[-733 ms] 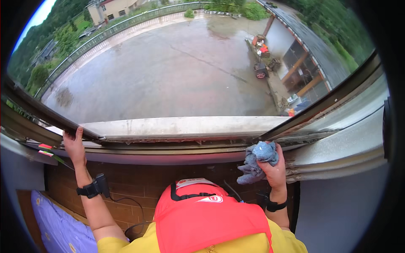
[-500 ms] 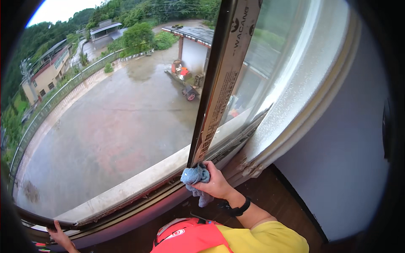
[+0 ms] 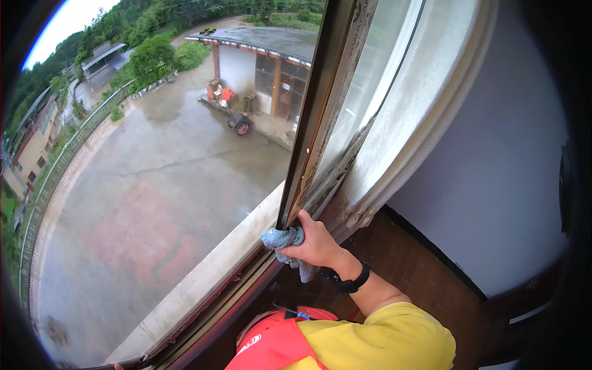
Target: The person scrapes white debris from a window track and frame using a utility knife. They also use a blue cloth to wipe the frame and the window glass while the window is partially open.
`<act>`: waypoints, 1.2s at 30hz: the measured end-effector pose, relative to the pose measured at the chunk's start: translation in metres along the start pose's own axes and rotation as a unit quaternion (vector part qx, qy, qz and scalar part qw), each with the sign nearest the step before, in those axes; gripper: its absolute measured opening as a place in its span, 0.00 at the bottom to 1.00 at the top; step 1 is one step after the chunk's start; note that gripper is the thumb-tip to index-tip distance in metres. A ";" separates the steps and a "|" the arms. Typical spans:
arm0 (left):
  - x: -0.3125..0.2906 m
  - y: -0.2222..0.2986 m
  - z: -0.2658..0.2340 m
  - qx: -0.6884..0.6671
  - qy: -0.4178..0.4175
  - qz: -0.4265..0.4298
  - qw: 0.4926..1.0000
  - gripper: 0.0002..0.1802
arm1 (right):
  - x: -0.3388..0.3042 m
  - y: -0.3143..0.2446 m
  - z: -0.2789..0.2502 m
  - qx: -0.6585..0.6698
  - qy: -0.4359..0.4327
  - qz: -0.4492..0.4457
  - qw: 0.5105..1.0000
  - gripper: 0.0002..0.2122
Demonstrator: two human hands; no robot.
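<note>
My right hand [image 3: 316, 239] is closed around a blue-grey cloth [image 3: 283, 238], pressing it against the lower end of the upright window sash edge [image 3: 311, 123]. Part of the cloth hangs below my fingers. Under it runs the brown-and-gold sliding track [image 3: 216, 308] of the window sill. Of my left hand [image 3: 118, 367], only a fingertip shows at the bottom edge, beside the window frame's lower left corner; its other fingers are out of sight.
A white curtain [image 3: 419, 123] bunches right of the sash, before a pale wall [image 3: 493, 160]. Left of the sash the window stands open, high above a wet concrete yard [image 3: 166, 179]. A shed [image 3: 265, 49] and a two-wheeled machine [image 3: 237, 120] stand outside.
The view has turned to the right and the sash appears more edge-on. My right hand stays on the cloth at the sash's lower end. My left hand has nearly left the picture.
</note>
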State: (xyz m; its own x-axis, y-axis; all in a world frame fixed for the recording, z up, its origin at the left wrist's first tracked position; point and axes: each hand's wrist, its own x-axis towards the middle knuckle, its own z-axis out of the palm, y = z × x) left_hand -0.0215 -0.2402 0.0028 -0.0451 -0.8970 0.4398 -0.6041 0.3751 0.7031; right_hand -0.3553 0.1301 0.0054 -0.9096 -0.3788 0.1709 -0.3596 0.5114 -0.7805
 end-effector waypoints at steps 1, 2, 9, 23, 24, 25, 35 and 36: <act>0.000 -0.001 0.001 -0.003 0.001 0.010 1.000 0.34 | -0.002 0.000 0.000 0.010 0.001 -0.001 1.000 0.28; 0.001 -0.005 0.001 -0.003 -0.003 0.014 1.000 0.34 | -0.004 0.000 0.000 0.009 0.003 0.005 1.000 0.28; 0.007 -0.012 -0.008 0.013 0.026 0.021 0.999 0.39 | -0.016 0.006 0.001 0.027 -0.047 -0.008 0.999 0.27; 0.011 0.002 0.001 -0.153 -0.027 -0.049 0.987 0.29 | -0.005 0.013 -0.023 0.067 -0.032 -0.047 0.996 0.32; 0.011 -0.002 0.009 -0.179 -0.015 -0.008 0.984 0.32 | -0.002 0.012 -0.024 0.043 -0.032 -0.055 0.997 0.32; 0.009 -0.004 0.010 -0.196 -0.003 -0.009 0.981 0.32 | -0.003 0.005 -0.026 0.014 -0.042 -0.027 0.999 0.34; -0.059 0.055 0.057 -0.069 -0.129 0.012 0.989 0.34 | 0.005 -0.002 -0.027 -0.099 -0.070 -0.092 0.988 0.27; -0.060 0.054 0.063 -0.073 -0.128 0.029 0.989 0.34 | 0.005 0.000 -0.028 -0.110 -0.071 -0.089 0.987 0.28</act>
State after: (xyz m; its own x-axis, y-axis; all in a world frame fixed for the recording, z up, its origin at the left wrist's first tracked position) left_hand -0.1013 -0.1805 -0.0208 -0.2877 -0.8961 0.3381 -0.4743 0.4400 0.7625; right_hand -0.3656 0.1500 0.0236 -0.7949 -0.5745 0.1952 -0.5619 0.5757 -0.5940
